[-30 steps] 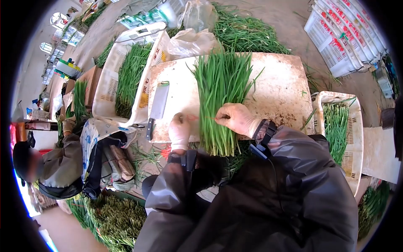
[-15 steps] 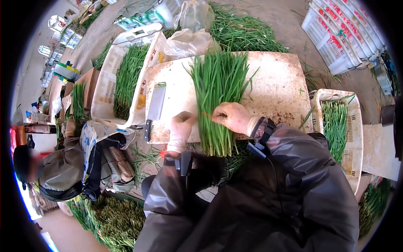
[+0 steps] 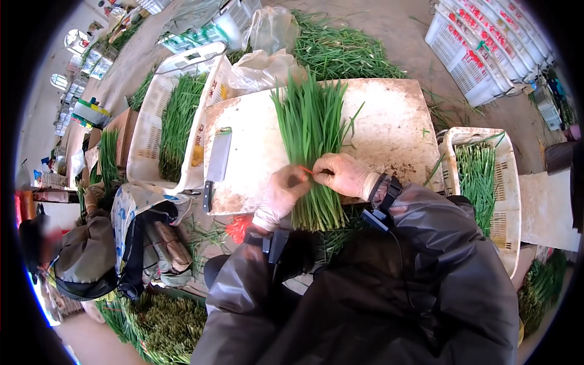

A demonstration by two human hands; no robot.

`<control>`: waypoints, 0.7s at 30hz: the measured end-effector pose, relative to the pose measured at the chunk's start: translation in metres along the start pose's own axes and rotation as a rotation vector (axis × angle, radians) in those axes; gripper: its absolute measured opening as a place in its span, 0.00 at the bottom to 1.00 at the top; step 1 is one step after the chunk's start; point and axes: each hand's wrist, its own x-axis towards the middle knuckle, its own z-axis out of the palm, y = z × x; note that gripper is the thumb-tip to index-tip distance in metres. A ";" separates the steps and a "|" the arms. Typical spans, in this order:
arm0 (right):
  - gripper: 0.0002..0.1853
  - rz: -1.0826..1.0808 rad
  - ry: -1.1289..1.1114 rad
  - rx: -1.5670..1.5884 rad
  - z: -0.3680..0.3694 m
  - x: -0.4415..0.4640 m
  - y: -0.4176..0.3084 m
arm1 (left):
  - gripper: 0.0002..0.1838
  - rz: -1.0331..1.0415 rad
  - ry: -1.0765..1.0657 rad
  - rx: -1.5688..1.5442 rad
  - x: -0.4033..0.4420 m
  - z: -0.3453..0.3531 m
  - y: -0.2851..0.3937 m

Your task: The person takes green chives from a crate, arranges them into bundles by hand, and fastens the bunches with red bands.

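A thick bunch of long green chives point(image 3: 313, 121) lies across a white, dirt-stained board point(image 3: 389, 115), its cut ends pointing toward me. My right hand point(image 3: 344, 174) rests over the bunch and pinches a thin red tie point(image 3: 308, 171). At the left edge of the stalks, my left hand point(image 3: 286, 190) is closed with its fingertips on the same tie. How the tie runs under the bunch is hidden. A cleaver point(image 3: 219, 155) with a black handle lies on the board to the left of the hands.
White crates of chives stand left point(image 3: 143, 146) and right point(image 3: 511, 213) of the board. Behind it are plastic bags point(image 3: 261, 70) and a heap of loose chives point(image 3: 347, 48). Red ties point(image 3: 238, 227) hang by my left wrist. Another person point(image 3: 85, 249) sits at the left.
My left hand has moved right, from the board onto the bunch's edge, and now meets the right hand at the red tie. The view has shifted slightly.
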 end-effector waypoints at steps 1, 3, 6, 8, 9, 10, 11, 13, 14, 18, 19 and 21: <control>0.11 -0.005 -0.014 -0.001 -0.001 -0.001 0.000 | 0.08 -0.018 0.019 -0.017 0.001 0.000 -0.001; 0.11 -0.016 -0.041 -0.001 -0.003 -0.002 0.000 | 0.09 -0.025 0.065 -0.125 0.002 0.004 -0.004; 0.12 -0.011 -0.101 -0.053 -0.004 0.001 0.000 | 0.11 -0.017 0.123 -0.222 0.004 0.007 -0.007; 0.13 -0.001 -0.118 -0.071 -0.005 0.003 0.000 | 0.12 -0.010 0.150 -0.267 0.005 0.009 -0.011; 0.14 0.004 -0.126 -0.080 -0.005 0.004 0.000 | 0.12 -0.009 0.161 -0.290 0.005 0.009 -0.011; 0.14 0.007 -0.132 -0.089 -0.005 0.005 -0.001 | 0.13 -0.008 0.171 -0.312 0.005 0.009 -0.012; 0.14 0.011 -0.139 -0.097 -0.005 0.005 -0.002 | 0.13 -0.004 0.173 -0.311 0.005 0.009 -0.013; 0.15 0.015 -0.146 -0.121 -0.005 0.007 -0.003 | 0.13 0.004 0.174 -0.310 0.005 0.009 -0.013; 0.15 0.014 -0.147 -0.137 -0.005 0.008 -0.003 | 0.13 0.003 0.176 -0.299 0.005 0.010 -0.013; 0.14 -0.001 -0.134 -0.173 -0.001 0.010 -0.003 | 0.14 -0.002 0.119 -0.201 0.005 0.008 -0.010; 0.14 -0.005 -0.111 -0.170 0.000 0.010 -0.002 | 0.14 -0.003 0.088 -0.164 0.005 0.006 -0.010; 0.13 -0.013 -0.066 -0.164 0.004 0.009 -0.003 | 0.13 -0.037 0.045 -0.174 0.003 0.004 -0.008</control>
